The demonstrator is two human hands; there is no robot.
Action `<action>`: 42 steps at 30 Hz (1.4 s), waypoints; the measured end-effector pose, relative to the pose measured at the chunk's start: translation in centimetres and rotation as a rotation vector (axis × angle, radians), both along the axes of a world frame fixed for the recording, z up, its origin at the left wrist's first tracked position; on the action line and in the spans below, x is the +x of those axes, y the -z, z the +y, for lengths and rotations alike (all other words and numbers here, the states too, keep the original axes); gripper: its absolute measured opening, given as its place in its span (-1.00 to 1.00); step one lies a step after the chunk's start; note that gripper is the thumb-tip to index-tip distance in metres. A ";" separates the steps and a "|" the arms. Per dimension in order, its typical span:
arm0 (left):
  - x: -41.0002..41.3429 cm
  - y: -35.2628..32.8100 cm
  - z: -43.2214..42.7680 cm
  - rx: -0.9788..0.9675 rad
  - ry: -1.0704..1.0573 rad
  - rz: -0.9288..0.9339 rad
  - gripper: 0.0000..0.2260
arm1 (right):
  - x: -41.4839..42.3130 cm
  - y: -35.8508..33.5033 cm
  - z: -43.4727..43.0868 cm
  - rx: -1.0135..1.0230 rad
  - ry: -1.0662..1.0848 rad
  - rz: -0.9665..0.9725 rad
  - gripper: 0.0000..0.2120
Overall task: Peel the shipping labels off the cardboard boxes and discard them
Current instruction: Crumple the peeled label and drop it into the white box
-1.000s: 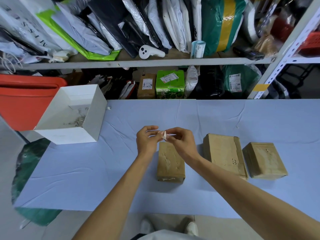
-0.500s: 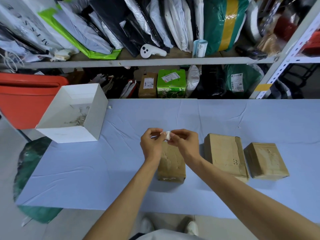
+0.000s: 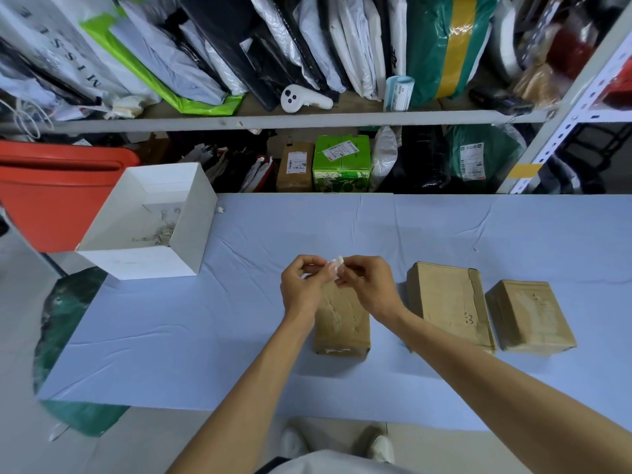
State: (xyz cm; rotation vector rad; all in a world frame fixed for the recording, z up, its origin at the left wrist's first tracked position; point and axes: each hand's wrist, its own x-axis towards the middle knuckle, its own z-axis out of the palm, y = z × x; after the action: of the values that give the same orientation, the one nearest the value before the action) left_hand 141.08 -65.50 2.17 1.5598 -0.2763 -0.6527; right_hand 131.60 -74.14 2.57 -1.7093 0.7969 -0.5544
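Label scrap is pinched in a narrow two-hand grip, left hand and right hand, just above the leftmost cardboard box on the desk; best balled adhesive-inward so it releases cleanly over the white box at left.

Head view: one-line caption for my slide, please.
Left hand and right hand pinch a crumpled label scrap over the leftmost cardboard box; white bin sits at left.
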 end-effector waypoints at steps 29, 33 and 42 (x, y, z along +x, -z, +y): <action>-0.1 0.1 1.0 -0.008 0.180 -0.026 -0.93 | -0.9 -0.6 0.6 -0.085 -0.046 0.001 -0.78; 0.1 0.1 1.2 -0.017 0.172 0.058 -0.98 | -1.2 -0.7 0.4 -0.150 -0.082 0.069 -0.93; 0.0 0.1 1.9 0.037 0.278 -0.142 -0.83 | -1.2 -0.9 0.4 0.049 0.033 -0.005 -0.92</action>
State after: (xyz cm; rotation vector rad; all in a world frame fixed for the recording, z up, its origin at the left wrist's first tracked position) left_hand 141.05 -63.65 2.08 1.6209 -0.5979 -0.7661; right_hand 130.38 -73.76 3.44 -1.6522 0.8293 -0.5575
